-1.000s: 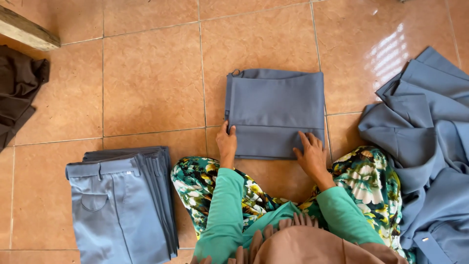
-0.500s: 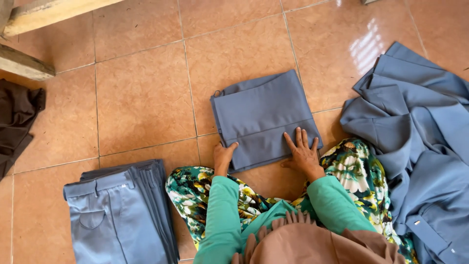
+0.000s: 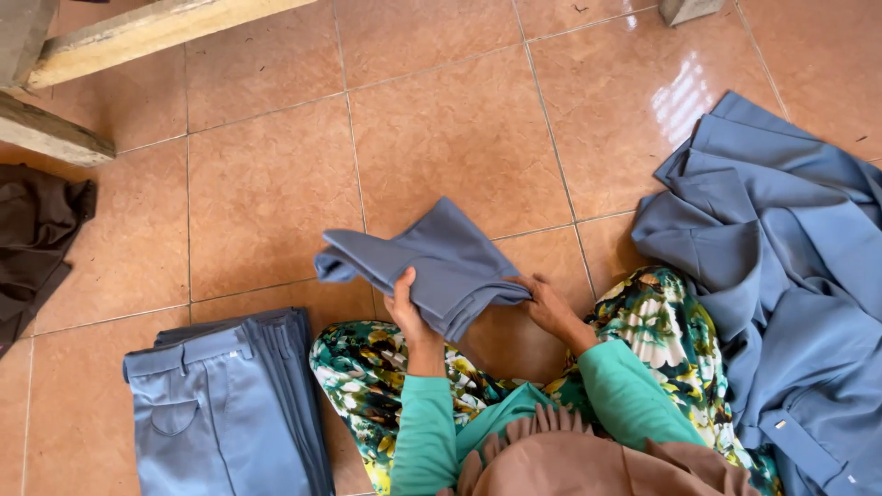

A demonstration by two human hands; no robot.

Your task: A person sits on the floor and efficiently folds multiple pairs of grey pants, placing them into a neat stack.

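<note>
Above the glossy orange tiled floor: soft, light folded blue-grey fabric garment, clamped between left hand and right hand; grip at folded edges.

No packages, labels, signs or screens.

None of these is seen anywhere in the head view; no printed surface is shown on any item.
</note>
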